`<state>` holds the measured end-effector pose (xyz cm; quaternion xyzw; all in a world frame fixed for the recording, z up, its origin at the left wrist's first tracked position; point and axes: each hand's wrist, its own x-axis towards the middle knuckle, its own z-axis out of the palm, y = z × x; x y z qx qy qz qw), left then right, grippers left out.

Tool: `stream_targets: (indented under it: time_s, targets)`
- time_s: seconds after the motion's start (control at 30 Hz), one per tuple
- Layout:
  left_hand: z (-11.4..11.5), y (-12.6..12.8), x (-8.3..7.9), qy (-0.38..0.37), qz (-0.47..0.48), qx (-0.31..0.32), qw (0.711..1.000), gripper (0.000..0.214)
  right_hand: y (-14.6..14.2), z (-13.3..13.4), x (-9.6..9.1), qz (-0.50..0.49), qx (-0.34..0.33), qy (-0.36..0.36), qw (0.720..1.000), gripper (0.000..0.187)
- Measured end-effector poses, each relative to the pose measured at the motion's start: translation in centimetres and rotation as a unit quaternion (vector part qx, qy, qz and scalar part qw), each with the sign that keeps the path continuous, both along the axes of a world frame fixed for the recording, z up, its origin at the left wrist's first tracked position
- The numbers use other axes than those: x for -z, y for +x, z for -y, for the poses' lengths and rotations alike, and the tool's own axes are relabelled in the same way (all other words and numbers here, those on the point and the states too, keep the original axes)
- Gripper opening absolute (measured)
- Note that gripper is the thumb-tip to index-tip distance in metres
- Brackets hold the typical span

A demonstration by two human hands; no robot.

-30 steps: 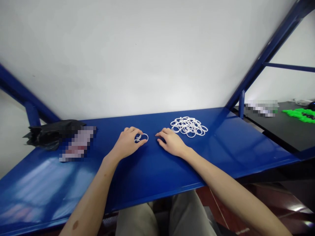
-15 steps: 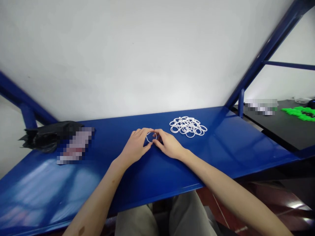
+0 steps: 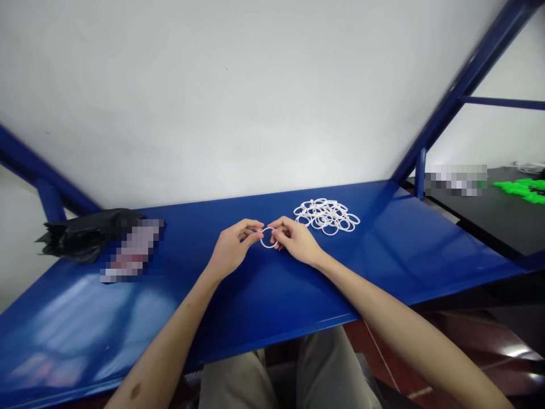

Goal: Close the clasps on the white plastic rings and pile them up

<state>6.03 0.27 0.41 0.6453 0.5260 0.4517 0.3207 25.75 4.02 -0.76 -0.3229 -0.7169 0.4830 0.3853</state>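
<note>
A thin white ring point(image 3: 268, 247), which looks like a looped cable tie, is held upright between my hands above the blue table. My left hand point(image 3: 235, 243) pinches its left side between thumb and fingertips. On the ring's right side, my right hand point(image 3: 294, 241) is closed in a pinch, with some fingers curled behind. The fingertips hide parts of the ring. Beyond my right hand, a pile of similar white rings point(image 3: 327, 216) lies loosely overlapped, some with a small knob on them.
The blue table point(image 3: 272, 307) meets a pale wall point(image 3: 238, 113) at the back. A crumpled black plastic bag point(image 3: 80, 236) and a blurred-out packet point(image 3: 134, 250) lie at the left. At the right, a black table point(image 3: 477, 218) bears bright green pieces point(image 3: 523, 190).
The ring has shifted slightly right and down in the picture. My left fingers, earlier spread around its side, are now drawn into a pinch; my right fingers have curled in closer.
</note>
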Motion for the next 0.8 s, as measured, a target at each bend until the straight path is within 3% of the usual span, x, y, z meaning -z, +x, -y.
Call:
stream_targets:
  time_s: [0.1, 0.2, 0.33, 0.5, 0.7, 0.8]
  targets:
    - [0.2, -0.1, -0.2, -0.039, 0.062, 0.018, 0.997, 0.029, -0.1, 0.0, 0.0, -0.038, -0.009, -0.064, 0.997, 0.015]
    - [0.4, 0.1, -0.5, -0.030, 0.067, 0.009, 0.997, 0.024, -0.2, 0.2, -0.1, -0.032, -0.010, -0.066, 0.997, 0.019]
    - [0.5, 0.4, -0.6, 0.018, 0.014, -0.034, 0.999, 0.014, -0.1, 0.7, -0.4, -0.008, -0.037, -0.028, 0.999, 0.023]
    - [0.7, 0.7, -0.3, 0.082, -0.026, -0.042, 0.995, 0.015, 0.3, 0.8, -0.7, 0.003, -0.051, 0.013, 0.999, 0.026]
    - [0.8, 0.8, 0.0, 0.080, -0.076, -0.045, 0.993, 0.017, 0.4, 1.2, -0.9, 0.054, -0.059, 0.060, 0.995, 0.019]
    - [0.5, 0.7, -0.2, 0.075, -0.119, -0.038, 0.989, 0.020, 0.1, 1.0, -1.0, 0.109, -0.023, 0.112, 0.987, 0.013]
